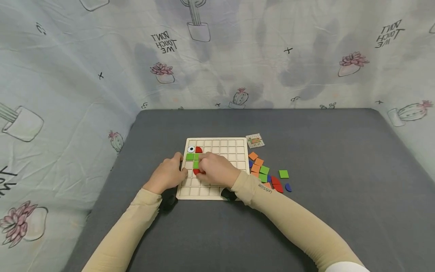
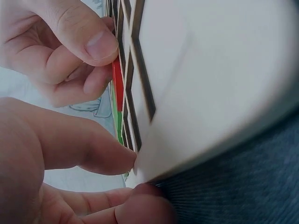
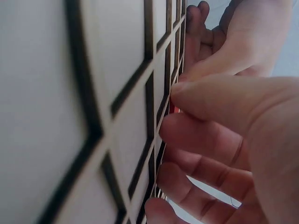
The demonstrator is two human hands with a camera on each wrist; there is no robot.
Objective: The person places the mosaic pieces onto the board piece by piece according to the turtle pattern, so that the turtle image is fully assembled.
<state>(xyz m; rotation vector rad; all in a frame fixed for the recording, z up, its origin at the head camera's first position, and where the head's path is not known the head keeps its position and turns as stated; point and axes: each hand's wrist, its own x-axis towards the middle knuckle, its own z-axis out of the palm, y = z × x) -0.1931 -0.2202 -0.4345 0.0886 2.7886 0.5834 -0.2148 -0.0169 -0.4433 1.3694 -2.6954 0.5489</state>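
A wooden grid board point(image 1: 234, 151) lies on the grey table. My left hand point(image 1: 168, 173) holds its left edge, the thumb point(image 2: 110, 156) on the rim and a fingertip at the outer side. Over the left columns, my right hand point(image 1: 217, 168) has its thumb and finger at a red piece point(image 1: 196, 172), partly hidden by them; its red side point(image 2: 117, 86) shows in the left wrist view. Above it sit green squares point(image 1: 190, 156), a white eye piece point(image 1: 191, 149) and a red quarter-round piece point(image 1: 199, 150), all in grid cells.
Right of the board lie loose orange squares point(image 1: 258, 161), green squares point(image 1: 264, 170), red quarter-round pieces point(image 1: 275, 180) and a blue rounded piece point(image 1: 288, 187). One green square point(image 1: 283, 174) lies apart. A small picture card point(image 1: 255, 140) is by the board's top right corner.
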